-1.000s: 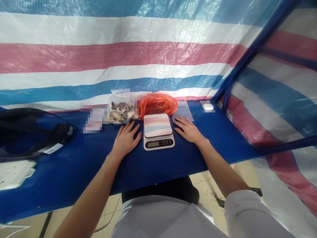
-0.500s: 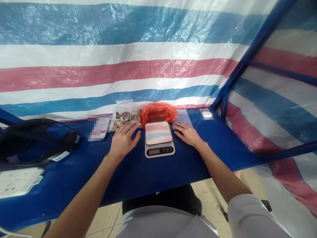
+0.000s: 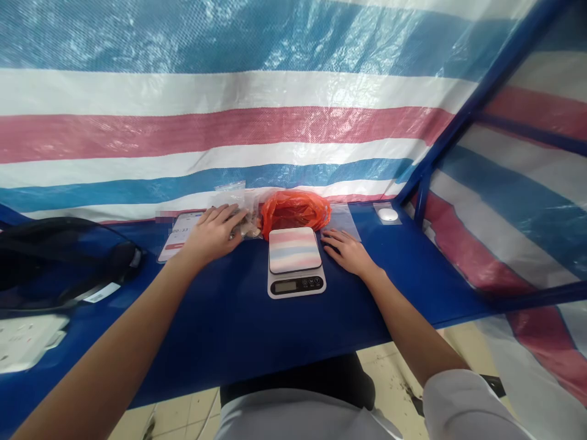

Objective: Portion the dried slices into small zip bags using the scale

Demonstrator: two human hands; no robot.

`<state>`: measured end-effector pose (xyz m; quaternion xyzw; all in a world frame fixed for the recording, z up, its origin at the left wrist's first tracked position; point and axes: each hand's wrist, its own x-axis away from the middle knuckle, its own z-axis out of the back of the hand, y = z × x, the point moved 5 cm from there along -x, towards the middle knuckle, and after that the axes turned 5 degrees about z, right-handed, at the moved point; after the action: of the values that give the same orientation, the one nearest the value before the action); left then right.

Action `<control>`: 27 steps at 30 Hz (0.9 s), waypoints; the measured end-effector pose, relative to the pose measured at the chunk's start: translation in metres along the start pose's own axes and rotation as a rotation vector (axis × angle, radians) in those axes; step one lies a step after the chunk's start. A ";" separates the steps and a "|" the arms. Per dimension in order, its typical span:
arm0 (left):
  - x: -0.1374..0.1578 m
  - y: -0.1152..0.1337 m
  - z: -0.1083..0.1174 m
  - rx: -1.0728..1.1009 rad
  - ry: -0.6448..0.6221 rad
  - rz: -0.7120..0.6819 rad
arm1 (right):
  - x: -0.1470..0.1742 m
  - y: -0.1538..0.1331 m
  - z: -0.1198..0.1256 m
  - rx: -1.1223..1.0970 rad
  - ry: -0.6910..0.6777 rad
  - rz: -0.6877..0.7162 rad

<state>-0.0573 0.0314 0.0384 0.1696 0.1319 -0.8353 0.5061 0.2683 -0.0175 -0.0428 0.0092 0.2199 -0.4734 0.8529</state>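
Observation:
My left hand (image 3: pixel 215 233) lies over a clear zip bag (image 3: pixel 250 225) of brownish dried pieces, its fingers stretched and covering much of the bag. No grip on the bag shows. A white digital kitchen scale (image 3: pixel 296 263) stands between my hands, with nothing on its shiny platform. To its right, my right hand (image 3: pixel 346 249) rests on the table, fingers spread, their tips at the edge of a flat clear plastic bag (image 3: pixel 343 219). Right behind the scale sits an orange-red plastic bag (image 3: pixel 296 211) with its mouth gaping.
A phone (image 3: pixel 177 241) lies left of my left hand. Farther left are a black headset-like strap (image 3: pixel 123 260) and a white power strip (image 3: pixel 30 342). A white oval object (image 3: pixel 387 214) lies at the back right of the blue table (image 3: pixel 257 330). Striped sheeting (image 3: pixel 220 131) hangs behind.
My left hand has moved left and back, from in front of the bag of dried pieces onto it. The right hand stays in about the same place. The view has shifted slightly.

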 end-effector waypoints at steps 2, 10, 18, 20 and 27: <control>-0.002 -0.001 0.000 -0.010 -0.007 0.004 | 0.000 0.000 0.000 0.000 0.004 0.008; -0.012 -0.008 0.005 0.005 -0.104 0.001 | 0.002 0.001 -0.002 -0.005 -0.009 0.015; -0.016 -0.023 0.004 0.079 -0.107 -0.035 | 0.001 0.000 0.000 -0.021 -0.034 0.016; -0.018 -0.028 0.001 0.111 -0.094 -0.018 | 0.001 0.000 0.000 -0.027 -0.033 0.010; -0.019 -0.027 0.002 0.135 -0.096 -0.020 | 0.001 0.000 -0.003 -0.017 -0.025 0.002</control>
<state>-0.0728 0.0583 0.0493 0.1618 0.0522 -0.8544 0.4910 0.2679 -0.0172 -0.0462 -0.0040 0.2132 -0.4707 0.8561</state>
